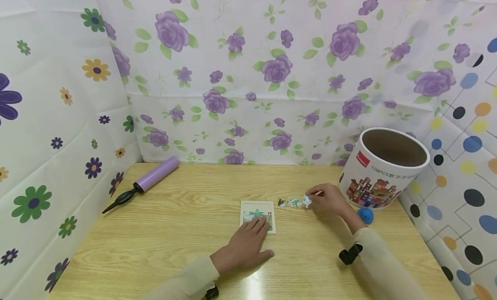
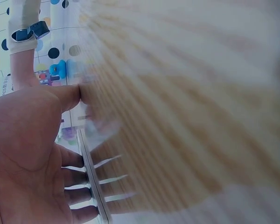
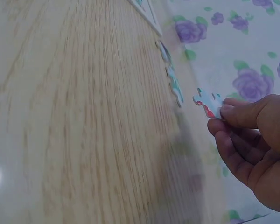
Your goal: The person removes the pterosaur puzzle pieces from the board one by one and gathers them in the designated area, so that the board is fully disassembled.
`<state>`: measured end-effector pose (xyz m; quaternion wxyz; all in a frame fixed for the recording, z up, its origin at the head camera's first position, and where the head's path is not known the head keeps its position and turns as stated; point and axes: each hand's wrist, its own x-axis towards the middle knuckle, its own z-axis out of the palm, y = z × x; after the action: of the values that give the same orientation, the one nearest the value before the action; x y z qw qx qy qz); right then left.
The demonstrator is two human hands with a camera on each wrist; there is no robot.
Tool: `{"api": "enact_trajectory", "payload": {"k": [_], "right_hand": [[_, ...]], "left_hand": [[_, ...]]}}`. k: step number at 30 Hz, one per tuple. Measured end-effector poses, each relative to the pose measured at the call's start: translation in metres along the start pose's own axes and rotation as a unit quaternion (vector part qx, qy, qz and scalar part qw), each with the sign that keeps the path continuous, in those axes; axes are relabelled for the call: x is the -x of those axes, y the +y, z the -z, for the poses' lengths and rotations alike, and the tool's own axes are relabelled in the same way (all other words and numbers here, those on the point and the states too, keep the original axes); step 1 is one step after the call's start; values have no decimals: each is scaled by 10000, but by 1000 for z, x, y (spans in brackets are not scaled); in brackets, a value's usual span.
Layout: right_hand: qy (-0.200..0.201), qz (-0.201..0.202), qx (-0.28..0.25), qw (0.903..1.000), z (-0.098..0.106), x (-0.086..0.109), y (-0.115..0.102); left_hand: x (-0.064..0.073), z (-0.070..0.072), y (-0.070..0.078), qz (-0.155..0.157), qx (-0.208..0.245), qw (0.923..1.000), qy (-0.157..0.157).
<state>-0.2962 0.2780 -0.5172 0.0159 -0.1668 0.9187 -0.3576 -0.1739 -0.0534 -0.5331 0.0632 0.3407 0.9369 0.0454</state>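
Observation:
A small framed puzzle board lies on the wooden table, its white border around a green and pale picture. My left hand rests on it with straight fingers, covering part of the picture; the left wrist view shows the fingertips against the board's thin edge. To the right, my right hand pinches a jigsaw piece between thumb and fingers, a little above the table. It is pale blue with a red patch. Beside the board, loose jigsaw pieces lie in a row.
A large white tub with printed buildings stands at the back right, a small blue object beside it. On the far left lies a purple hand pump with a black nozzle. Patterned cloths wall the table on three sides.

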Motion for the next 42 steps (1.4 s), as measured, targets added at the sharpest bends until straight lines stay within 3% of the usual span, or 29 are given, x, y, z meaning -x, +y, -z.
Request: {"api": "enact_trajectory", "payload": {"k": [6, 16, 23, 33, 42], "right_hand": [[-47, -137, 91, 9999, 1, 1, 11], [-193, 136, 323, 9992, -7, -5, 19], [-211, 68, 444, 9988, -12, -7, 23], [-158, 117, 507, 9985, -14, -9, 27], [-45, 160, 425, 9990, -15, -11, 12]], "left_hand": [[0, 0, 0, -13, -16, 10000, 23], [1, 0, 0, -36, 27, 10000, 63], [1, -3, -2, -145, -65, 9997, 157], [1, -2, -1, -44, -132, 9999, 65], [2, 1, 1, -67, -52, 9998, 163]]}}
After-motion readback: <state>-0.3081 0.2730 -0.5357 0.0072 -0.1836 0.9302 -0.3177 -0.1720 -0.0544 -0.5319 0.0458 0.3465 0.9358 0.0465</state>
